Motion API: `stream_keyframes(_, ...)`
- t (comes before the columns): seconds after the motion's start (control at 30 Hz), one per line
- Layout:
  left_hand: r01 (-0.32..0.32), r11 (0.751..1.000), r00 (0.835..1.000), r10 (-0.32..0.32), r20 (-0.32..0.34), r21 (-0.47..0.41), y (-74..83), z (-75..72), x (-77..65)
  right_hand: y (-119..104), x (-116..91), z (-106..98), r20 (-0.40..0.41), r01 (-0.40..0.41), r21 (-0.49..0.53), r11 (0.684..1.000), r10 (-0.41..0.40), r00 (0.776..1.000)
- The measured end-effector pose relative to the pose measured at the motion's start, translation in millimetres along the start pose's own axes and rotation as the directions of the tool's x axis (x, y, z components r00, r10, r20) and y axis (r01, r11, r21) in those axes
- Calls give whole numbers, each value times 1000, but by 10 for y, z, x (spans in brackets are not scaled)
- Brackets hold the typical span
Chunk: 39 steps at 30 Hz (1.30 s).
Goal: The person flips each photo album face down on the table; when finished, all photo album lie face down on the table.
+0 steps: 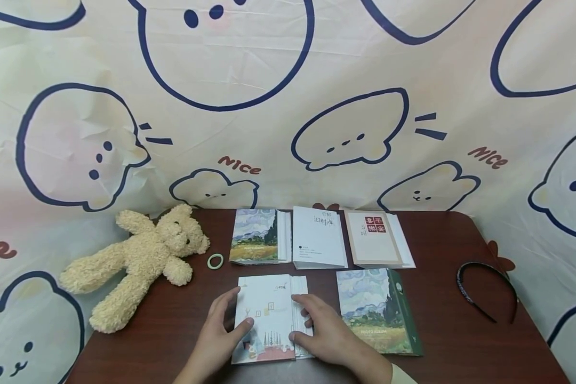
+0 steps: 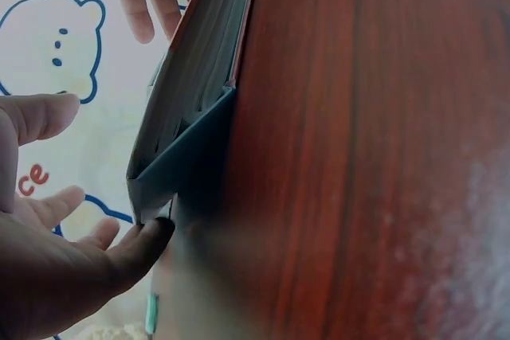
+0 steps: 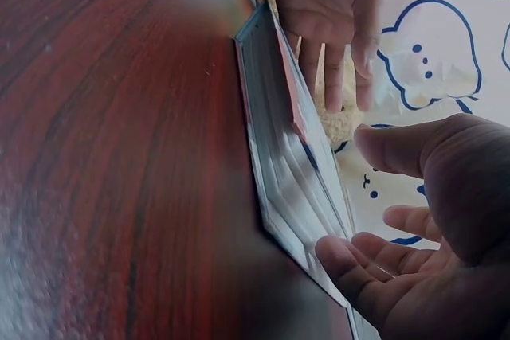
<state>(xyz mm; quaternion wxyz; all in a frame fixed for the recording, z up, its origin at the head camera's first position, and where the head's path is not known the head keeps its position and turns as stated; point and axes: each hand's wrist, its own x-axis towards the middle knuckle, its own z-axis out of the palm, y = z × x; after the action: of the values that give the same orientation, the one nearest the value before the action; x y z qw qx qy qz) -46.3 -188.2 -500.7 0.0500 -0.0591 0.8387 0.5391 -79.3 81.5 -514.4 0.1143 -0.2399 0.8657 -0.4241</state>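
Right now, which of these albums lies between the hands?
The white front album, its cover pink near the bottom, between the left hand and the right hand; three others lie farther back, one to its right.

Red "Nice" reads twice on the backdrop (image 1: 269,128), with a cut-off "ce" at its left edge; the left wrist view also catches a "ce". "PHOTO ALBUM" stands on the green-spined album (image 1: 375,306) and, fainter, on the back-left album (image 1: 254,229). The white album (image 1: 318,242) bears "你好 旧时光" above small illegible lines. Red squares on the beige album (image 1: 372,248) carry "平安" and "喜樂", with tiny unreadable print beside them. The near album (image 1: 264,290) shows "小时" and an unclear third character.
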Motion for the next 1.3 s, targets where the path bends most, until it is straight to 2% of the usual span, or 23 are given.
stream_keyframes(0.3,90,996,995,-91,38,29,-31,22,-5,-24,32,23,-8,6,-51,999,-6,1000)
stream_keyframes(0.57,142,989,988,-143,54,30,-32,1,23,-1,37,45,-2,14,-65,998,-14,1000)
stream_keyframes(0.87,125,992,991,-124,43,-12,-13,1,37,-2,42,32,5,9,-69,998,-8,1000)
stream_keyframes(1.13,92,995,996,-91,18,-49,40,-18,16,-1,44,25,18,4,-27,1000,-4,1000)
stream_keyframes(1.3,103,992,995,-104,-9,-68,69,-35,9,8,33,48,0,19,-14,1000,-19,1000)
